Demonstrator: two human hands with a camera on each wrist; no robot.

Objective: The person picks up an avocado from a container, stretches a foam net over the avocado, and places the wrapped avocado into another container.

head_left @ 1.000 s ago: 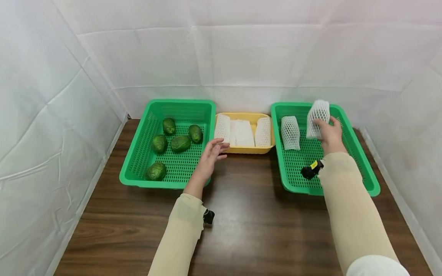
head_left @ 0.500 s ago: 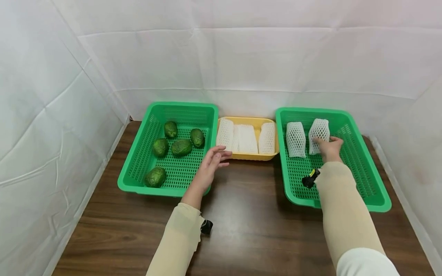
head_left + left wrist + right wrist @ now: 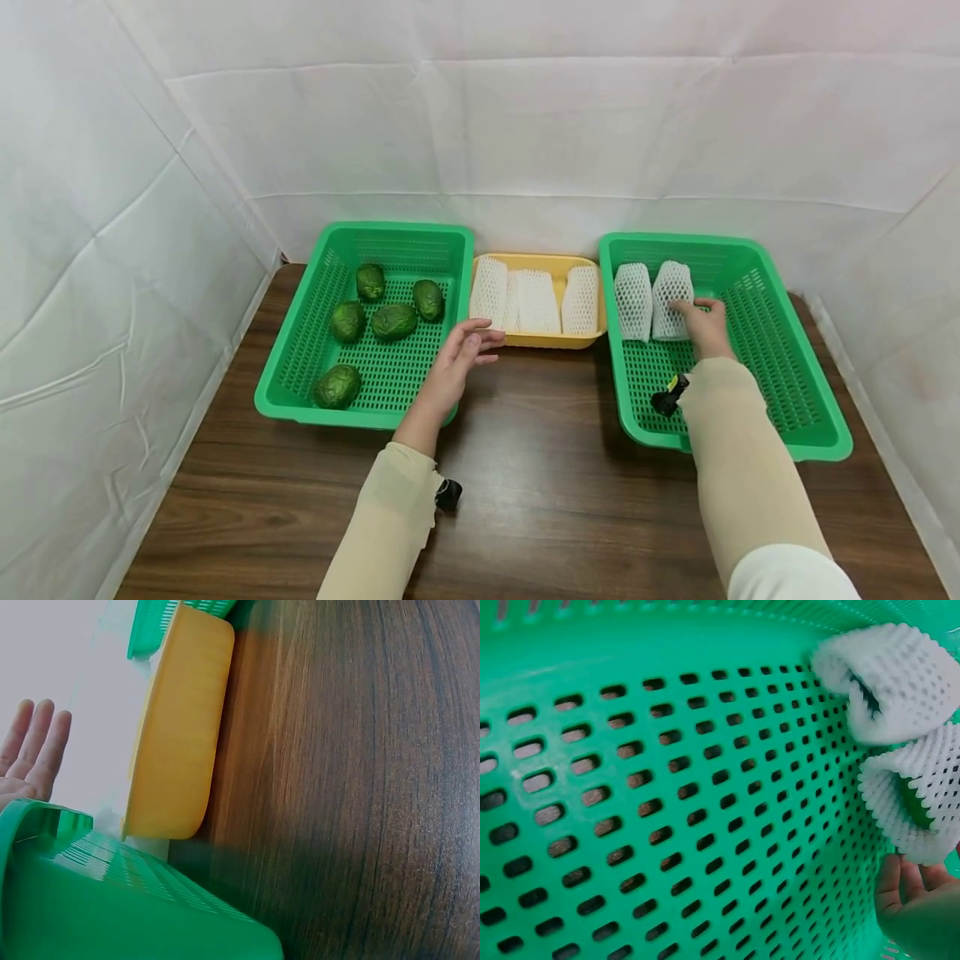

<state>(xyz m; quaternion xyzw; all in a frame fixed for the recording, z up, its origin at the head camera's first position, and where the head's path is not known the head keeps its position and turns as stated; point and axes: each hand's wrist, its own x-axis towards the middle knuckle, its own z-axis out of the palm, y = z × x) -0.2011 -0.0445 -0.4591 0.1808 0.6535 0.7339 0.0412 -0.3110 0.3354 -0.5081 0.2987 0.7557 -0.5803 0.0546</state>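
Note:
My right hand is in the right green basket, gripping an avocado in a white foam net, with the thumb over the net. Through the net's open end in the right wrist view, a bit of green avocado shows. Right beside it lies another netted piece with a dark inside. My left hand hovers with loosely spread fingers by the near right rim of the left green basket, holding nothing. Several bare green avocados lie in that left basket.
Between the baskets stands a yellow tray with several flat white foam nets in it. All of this rests on a dark wooden table. White sheeting rises behind and at both sides.
My right hand has lowered the netted avocado into the right basket, then shifted it left against the other netted piece. The left hand has hardly moved.

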